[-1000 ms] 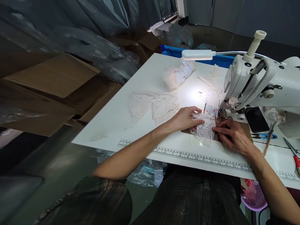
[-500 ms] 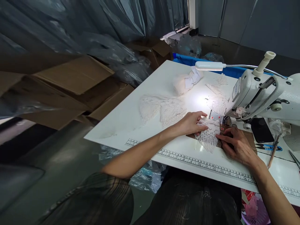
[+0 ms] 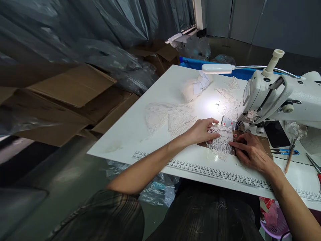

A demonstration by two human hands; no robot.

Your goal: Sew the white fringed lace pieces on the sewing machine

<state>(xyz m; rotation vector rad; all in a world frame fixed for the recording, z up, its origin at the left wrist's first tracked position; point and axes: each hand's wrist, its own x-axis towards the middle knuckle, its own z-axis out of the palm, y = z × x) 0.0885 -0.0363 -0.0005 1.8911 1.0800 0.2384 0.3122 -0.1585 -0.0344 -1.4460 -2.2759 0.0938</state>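
A white lace piece [image 3: 221, 147] lies at the needle area of the white sewing machine [image 3: 260, 97], its upper border near the presser foot. My left hand [image 3: 202, 130] is at the lace's left edge, thumb and fingers closed on its upper left border. On the right side, my right hand [image 3: 252, 150] touches the lace's edge with an outstretched index finger, its other fingers curled over the brown plate [image 3: 264, 144]. More lace pieces [image 3: 180, 117] lie flat to the left, and a lace strip [image 3: 229, 107] lies behind the needle.
A lamp [image 3: 218, 69] lights the white table [image 3: 112, 140]. Right of the needle are a black phone [image 3: 277, 134], blue snips [image 3: 288, 152], a brown stick [image 3: 290, 157] and scissors [image 3: 314, 164]. A white bundle [image 3: 195, 87] sits at the back; cardboard boxes [image 3: 75, 83] stand left.
The view has shifted slightly, so the table and machine appear a little further left. Both hands keep nearly the same places on the lace.
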